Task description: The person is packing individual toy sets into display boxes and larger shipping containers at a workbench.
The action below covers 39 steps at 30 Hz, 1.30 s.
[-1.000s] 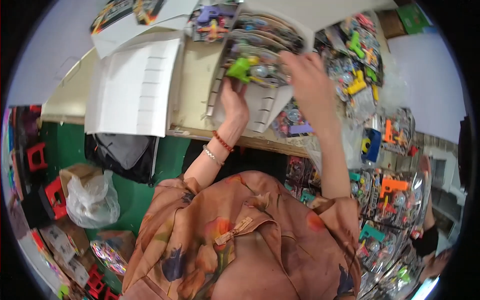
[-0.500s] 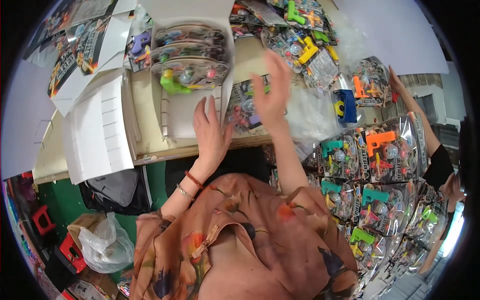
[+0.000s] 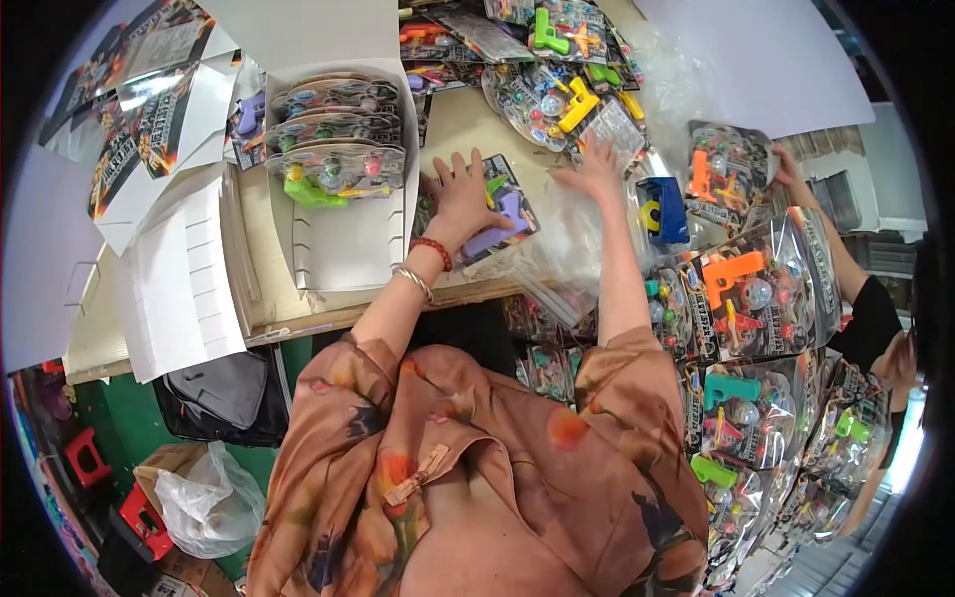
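My left hand [image 3: 463, 194] lies flat with fingers spread on a blister pack holding a purple toy gun [image 3: 505, 217] on the wooden table [image 3: 468, 109]. Further right, my right hand [image 3: 595, 171] reaches out, fingers apart, onto clear plastic bags [image 3: 572, 234] beside a pack with a yellow toy gun [image 3: 577, 104]. Neither hand grips anything. To the left of my left hand stands a white cardboard display box [image 3: 343, 249] with three toy packs [image 3: 336, 164] slotted upright in it, the front one showing a green toy.
Flat white cartons [image 3: 179, 289] and printed box lids [image 3: 129, 139] lie at the left. Strings of toy packs [image 3: 746, 289] hang at the right. Another person's hand [image 3: 786, 169] holds an orange toy pack [image 3: 721, 179]. Below the table sit a dark bag [image 3: 219, 398] and a plastic bag [image 3: 204, 502].
Both hands left the packs in the white box and came down to the right. The left now rests on the purple toy pack, the right on the plastic bags.
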Each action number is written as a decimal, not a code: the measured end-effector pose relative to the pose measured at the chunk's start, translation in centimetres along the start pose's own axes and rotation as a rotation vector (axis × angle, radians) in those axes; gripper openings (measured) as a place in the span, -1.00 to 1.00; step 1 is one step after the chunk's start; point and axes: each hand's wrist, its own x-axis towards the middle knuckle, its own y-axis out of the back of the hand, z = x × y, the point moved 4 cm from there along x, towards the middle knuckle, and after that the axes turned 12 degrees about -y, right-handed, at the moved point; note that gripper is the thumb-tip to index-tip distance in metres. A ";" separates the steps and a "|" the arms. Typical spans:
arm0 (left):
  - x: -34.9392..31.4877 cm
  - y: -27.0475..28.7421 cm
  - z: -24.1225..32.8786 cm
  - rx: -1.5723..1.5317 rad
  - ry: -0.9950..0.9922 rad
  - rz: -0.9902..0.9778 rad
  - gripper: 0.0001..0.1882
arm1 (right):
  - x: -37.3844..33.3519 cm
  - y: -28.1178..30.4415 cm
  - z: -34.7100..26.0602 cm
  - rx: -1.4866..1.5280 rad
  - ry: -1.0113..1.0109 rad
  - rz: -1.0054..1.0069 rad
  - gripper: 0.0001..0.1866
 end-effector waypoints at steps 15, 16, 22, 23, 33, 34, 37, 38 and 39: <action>-1.1 8.4 3.3 -0.534 -0.218 0.407 -0.59 | -11.0 10.0 4.6 1.323 -0.013 0.832 -0.84; -1.7 10.2 4.0 -0.644 -0.221 0.379 -0.59 | -10.3 8.3 5.4 1.611 0.006 0.695 -0.78; -3.9 10.9 3.7 -1.706 -0.126 0.338 -0.67 | -11.5 1.8 4.4 2.305 -0.069 0.018 -0.66; -4.1 10.3 3.8 -1.814 -0.144 0.229 -0.64 | -11.4 -0.1 5.0 2.531 -0.026 -0.367 -0.66; -3.4 5.9 4.1 -1.951 -0.377 0.163 -0.57 | -21.1 1.4 -1.8 2.205 -0.146 -1.132 -0.58; -3.7 5.2 3.4 -1.884 -0.335 0.201 -0.56 | -21.4 0.8 -1.8 2.198 -0.322 -0.929 -0.58; -3.8 4.0 4.3 -1.900 -0.295 0.230 -0.49 | -20.4 -1.8 1.7 2.021 -0.064 -1.105 -0.58; -3.8 3.8 4.3 -1.997 -0.181 0.302 -0.47 | -20.2 -2.5 3.0 1.263 -0.188 -0.562 -0.42; -4.0 3.4 4.4 -2.088 -0.063 0.371 -0.44 | -20.5 -2.5 3.4 1.471 -0.242 -0.531 -0.38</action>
